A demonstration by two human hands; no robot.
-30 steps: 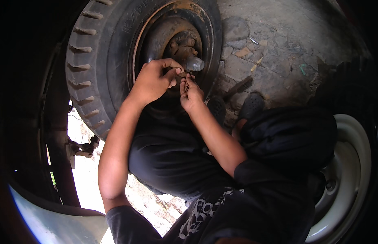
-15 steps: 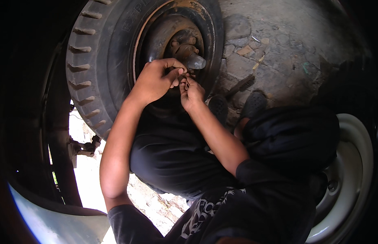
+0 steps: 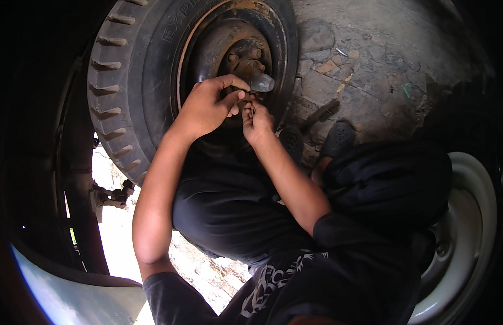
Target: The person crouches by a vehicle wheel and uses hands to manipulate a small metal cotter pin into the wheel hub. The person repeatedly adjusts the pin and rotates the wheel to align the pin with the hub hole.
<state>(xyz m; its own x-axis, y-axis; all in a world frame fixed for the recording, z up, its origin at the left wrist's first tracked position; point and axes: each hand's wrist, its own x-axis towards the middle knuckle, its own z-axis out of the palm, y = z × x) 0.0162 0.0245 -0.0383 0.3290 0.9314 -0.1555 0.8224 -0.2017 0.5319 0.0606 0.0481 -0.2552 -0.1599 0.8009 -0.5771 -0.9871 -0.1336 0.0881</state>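
A large black tyre (image 3: 137, 70) with deep tread blocks stands in front of me, and both hands are at its rusty wheel hub (image 3: 213, 46). Several lug nuts (image 3: 256, 53) and a pale grey rounded hub piece (image 3: 261, 82) show there. My left hand (image 3: 205, 108) has its forefinger stretched out just below the grey piece, thumb a little apart from it. Close beside it, my right hand (image 3: 258, 122) is closed in a pinch at the hub's lower side. Whatever small thing its fingertips grip is too hidden to name.
Cracked stone floor (image 3: 381, 70) lies to the right, with a small brown scrap (image 3: 326, 67) and other bits of debris. A second wheel with a pale rim (image 3: 473, 238) is close at my right. Dark vehicle parts (image 3: 34, 162) hem in the left side.
My left forefinger has straightened and parted from the thumb. My right hand has shifted very slightly to the right. The wheel stays in place.
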